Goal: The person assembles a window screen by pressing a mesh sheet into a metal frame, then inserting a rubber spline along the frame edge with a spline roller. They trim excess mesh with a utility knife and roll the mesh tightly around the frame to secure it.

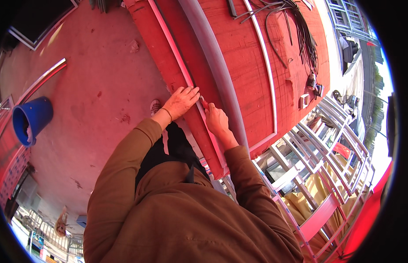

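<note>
Left hand (181, 101) lies flat on the red board (177, 74), right hand (216, 119) pinches a small tool (204, 103) just beside those fingers. 1 slip could nick them.

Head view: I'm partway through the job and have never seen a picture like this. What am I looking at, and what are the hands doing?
This one picture comes from a wide camera worn on a person's head, looking down, so straight edges bend near the rim. The brown sleeves rising from the bottom are the person's own arms. The left hand rests flat on a long red frame piece lying along the edge of a red board table. The right hand is closed around a small red tool touching that piece; what kind of tool, I cannot tell. A grey strip, black cables and thin metal strips also lie on the table. A blue bucket stands on the floor at left.
</note>
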`<state>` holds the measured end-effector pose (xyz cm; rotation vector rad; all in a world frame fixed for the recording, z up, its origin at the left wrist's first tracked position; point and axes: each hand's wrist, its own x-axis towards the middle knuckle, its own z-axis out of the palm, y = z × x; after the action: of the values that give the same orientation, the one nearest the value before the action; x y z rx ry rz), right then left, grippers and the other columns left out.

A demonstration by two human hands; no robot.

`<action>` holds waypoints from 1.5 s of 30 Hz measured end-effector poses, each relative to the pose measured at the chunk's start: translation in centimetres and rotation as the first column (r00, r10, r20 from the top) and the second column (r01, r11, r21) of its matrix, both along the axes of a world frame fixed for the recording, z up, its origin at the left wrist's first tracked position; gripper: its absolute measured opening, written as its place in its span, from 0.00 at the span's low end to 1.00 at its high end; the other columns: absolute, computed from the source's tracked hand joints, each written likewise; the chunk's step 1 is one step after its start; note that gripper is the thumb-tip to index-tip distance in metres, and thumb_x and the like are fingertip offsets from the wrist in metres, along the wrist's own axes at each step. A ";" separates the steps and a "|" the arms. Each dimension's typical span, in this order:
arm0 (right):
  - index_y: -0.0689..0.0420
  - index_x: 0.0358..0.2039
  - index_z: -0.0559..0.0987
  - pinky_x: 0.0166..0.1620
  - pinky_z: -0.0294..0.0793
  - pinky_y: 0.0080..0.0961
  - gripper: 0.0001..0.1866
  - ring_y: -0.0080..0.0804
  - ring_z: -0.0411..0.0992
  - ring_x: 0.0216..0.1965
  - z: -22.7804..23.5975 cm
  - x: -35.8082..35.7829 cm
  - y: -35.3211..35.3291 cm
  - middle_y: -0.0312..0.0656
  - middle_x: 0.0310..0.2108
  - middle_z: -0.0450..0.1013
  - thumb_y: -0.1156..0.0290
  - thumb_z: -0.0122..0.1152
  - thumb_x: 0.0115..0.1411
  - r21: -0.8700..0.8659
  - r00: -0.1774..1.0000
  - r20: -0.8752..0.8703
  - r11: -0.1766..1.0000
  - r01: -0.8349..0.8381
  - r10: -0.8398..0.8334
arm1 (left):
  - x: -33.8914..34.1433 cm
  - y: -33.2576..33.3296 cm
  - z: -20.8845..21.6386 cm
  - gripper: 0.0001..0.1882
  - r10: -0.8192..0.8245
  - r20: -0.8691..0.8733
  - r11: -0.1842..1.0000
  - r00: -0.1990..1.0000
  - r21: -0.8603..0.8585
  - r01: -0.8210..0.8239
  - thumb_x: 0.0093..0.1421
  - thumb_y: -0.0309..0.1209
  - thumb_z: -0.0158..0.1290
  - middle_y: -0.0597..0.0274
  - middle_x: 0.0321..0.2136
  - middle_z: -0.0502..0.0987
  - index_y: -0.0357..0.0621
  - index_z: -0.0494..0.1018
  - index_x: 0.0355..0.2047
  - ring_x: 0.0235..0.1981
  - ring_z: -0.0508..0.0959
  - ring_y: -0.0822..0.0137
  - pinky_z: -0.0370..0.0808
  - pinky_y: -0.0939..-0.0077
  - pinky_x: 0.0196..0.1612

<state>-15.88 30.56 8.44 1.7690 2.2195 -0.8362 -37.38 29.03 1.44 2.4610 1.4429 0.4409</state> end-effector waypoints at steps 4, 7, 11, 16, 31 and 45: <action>0.63 0.46 0.78 0.45 0.82 0.60 0.12 0.67 0.83 0.42 -0.1 -0.1 0.3 0.63 0.34 0.83 0.66 0.60 0.73 -0.043 1.000 -0.008 0.999 0.002 -0.002 | 0.1 -0.5 -0.1 0.25 0.022 0.006 1.000 1.000 -0.003 -0.022 0.68 0.28 0.51 0.55 0.71 0.70 0.46 0.74 0.66 0.70 0.72 0.58 0.68 0.59 0.71; 0.62 0.45 0.79 0.46 0.82 0.59 0.11 0.66 0.83 0.43 0.6 0.0 1.1 0.63 0.35 0.83 0.66 0.60 0.72 -0.039 1.000 0.012 0.999 -0.004 0.004 | 0.1 -0.8 0.0 0.27 0.012 -0.026 1.000 1.000 -0.003 -0.012 0.69 0.29 0.51 0.55 0.73 0.69 0.49 0.73 0.69 0.72 0.70 0.57 0.66 0.57 0.73; 0.62 0.46 0.79 0.47 0.80 0.61 0.12 0.67 0.82 0.44 1.7 -0.6 2.4 0.63 0.37 0.83 0.65 0.59 0.74 -0.037 1.000 -0.001 0.999 0.010 -0.010 | 0.4 -1.3 0.1 0.29 0.013 -0.110 0.998 0.994 -0.059 -0.019 0.70 0.30 0.51 0.55 0.76 0.65 0.53 0.72 0.72 0.75 0.66 0.56 0.63 0.52 0.76; 0.61 0.47 0.80 0.48 0.80 0.61 0.13 0.67 0.81 0.44 1.9 -1.8 4.0 0.62 0.37 0.83 0.63 0.59 0.74 -0.081 0.998 0.022 0.995 -0.063 0.065 | 0.6 -1.6 0.2 0.28 0.032 -0.101 0.994 0.994 -0.099 -0.042 0.69 0.31 0.52 0.55 0.78 0.61 0.53 0.73 0.70 0.77 0.62 0.57 0.60 0.50 0.77; 0.64 0.42 0.80 0.43 0.83 0.59 0.12 0.65 0.84 0.40 1.1 -2.9 3.4 0.64 0.34 0.83 0.67 0.56 0.74 -0.039 0.987 0.081 0.990 -0.139 0.141 | 0.1 -1.8 0.1 0.26 0.067 -0.026 0.991 0.997 -0.118 -0.070 0.67 0.32 0.55 0.57 0.78 0.62 0.58 0.77 0.66 0.78 0.62 0.58 0.58 0.48 0.78; 0.65 0.47 0.79 0.46 0.80 0.62 0.13 0.69 0.82 0.43 1.5 -3.2 4.4 0.64 0.36 0.83 0.67 0.57 0.74 -0.075 0.984 0.073 0.984 -0.159 0.165 | 0.1 -1.9 -0.5 0.25 0.060 -0.047 0.988 0.997 -0.141 -0.066 0.69 0.33 0.55 0.57 0.79 0.61 0.57 0.76 0.66 0.79 0.60 0.58 0.56 0.47 0.79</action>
<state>-19.13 34.99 9.97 1.5389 2.2201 -0.7831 -37.25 27.12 0.99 2.3311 1.5174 0.2890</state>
